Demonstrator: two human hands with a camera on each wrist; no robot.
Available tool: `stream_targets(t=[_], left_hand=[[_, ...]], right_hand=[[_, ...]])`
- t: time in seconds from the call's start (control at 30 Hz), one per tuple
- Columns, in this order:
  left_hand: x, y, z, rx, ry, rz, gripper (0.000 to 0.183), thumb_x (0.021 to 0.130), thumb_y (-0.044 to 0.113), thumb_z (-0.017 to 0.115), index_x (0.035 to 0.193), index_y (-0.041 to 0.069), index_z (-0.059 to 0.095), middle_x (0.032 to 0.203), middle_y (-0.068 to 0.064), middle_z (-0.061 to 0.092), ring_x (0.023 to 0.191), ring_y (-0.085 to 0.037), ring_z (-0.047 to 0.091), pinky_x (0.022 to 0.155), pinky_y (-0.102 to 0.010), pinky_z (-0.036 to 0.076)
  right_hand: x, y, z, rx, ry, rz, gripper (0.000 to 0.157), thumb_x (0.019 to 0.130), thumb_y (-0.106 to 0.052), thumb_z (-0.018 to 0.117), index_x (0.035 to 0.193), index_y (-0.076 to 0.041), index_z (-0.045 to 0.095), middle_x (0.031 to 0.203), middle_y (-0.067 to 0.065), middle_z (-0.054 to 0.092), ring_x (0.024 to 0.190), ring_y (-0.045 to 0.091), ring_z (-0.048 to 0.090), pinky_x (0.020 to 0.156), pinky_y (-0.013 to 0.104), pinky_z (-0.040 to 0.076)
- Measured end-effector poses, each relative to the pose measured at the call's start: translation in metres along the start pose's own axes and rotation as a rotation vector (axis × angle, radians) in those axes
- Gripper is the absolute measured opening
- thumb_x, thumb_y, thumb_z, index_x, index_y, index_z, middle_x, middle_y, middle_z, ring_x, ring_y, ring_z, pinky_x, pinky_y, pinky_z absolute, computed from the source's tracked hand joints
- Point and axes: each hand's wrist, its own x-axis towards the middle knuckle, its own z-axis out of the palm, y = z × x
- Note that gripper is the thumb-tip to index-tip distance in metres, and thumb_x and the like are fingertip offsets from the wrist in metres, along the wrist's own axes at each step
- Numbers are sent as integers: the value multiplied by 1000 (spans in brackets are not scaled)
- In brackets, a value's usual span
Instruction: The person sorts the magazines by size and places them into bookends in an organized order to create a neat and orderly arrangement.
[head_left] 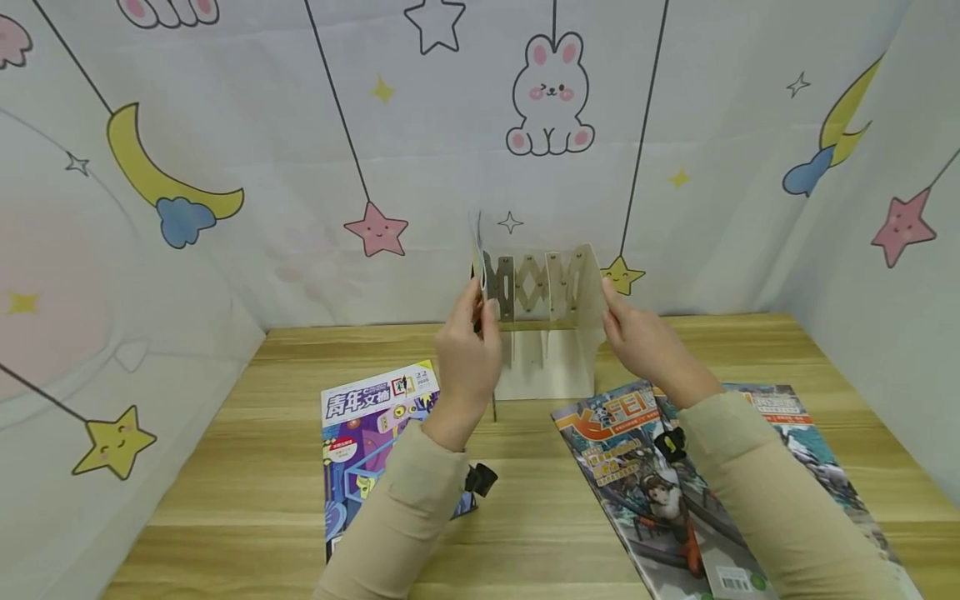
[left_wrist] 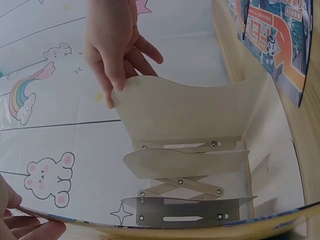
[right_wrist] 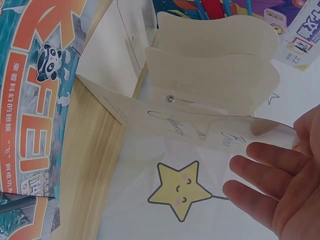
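My left hand [head_left: 470, 342] pinches a magazine [head_left: 477, 246], which stands upright and nearly edge-on at the left side of a cream expandable bookend [head_left: 546, 367]. Its long edge runs along the bottom of the left wrist view. The bookend has upright dividers joined by a crisscross linkage [head_left: 531, 283] at the back. With thumb and fingertips, my right hand [head_left: 637, 337] grips the upper front edge of the right end panel [head_left: 591, 304]. In the right wrist view, handwriting-style lettering [right_wrist: 175, 127] marks that panel's outer face, and three fingers extend beside it.
A purple magazine [head_left: 360, 442] lies on the wooden table [head_left: 225, 492] at left, partly under my left sleeve. Two overlapping magazines, one in front [head_left: 622, 467] and one behind [head_left: 810, 450], lie at right beneath my right forearm. A white patterned cloth [head_left: 450, 150] hangs behind.
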Motion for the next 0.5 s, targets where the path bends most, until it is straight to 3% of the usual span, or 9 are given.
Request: stream_targets(t=[0.23, 0.5], left_hand=[[1, -1, -2, 1, 13, 19, 34, 93, 2, 56, 125, -8, 56, 102, -23, 69, 75, -24, 69, 64, -28, 57], [3, -3, -4, -108, 35, -43, 32, 93, 0, 55, 124, -10, 56, 110, -26, 66, 94, -31, 69, 80, -28, 56]], right_hand=[[-1, -1, -1, 1, -3, 6, 57, 104, -30, 27, 153, -15, 1, 60, 7, 49, 40, 14, 33, 45, 30, 34], [-1, -2, -1, 2, -1, 6, 57, 104, -31, 27, 153, -14, 4, 57, 6, 48, 39, 14, 32, 43, 29, 33]])
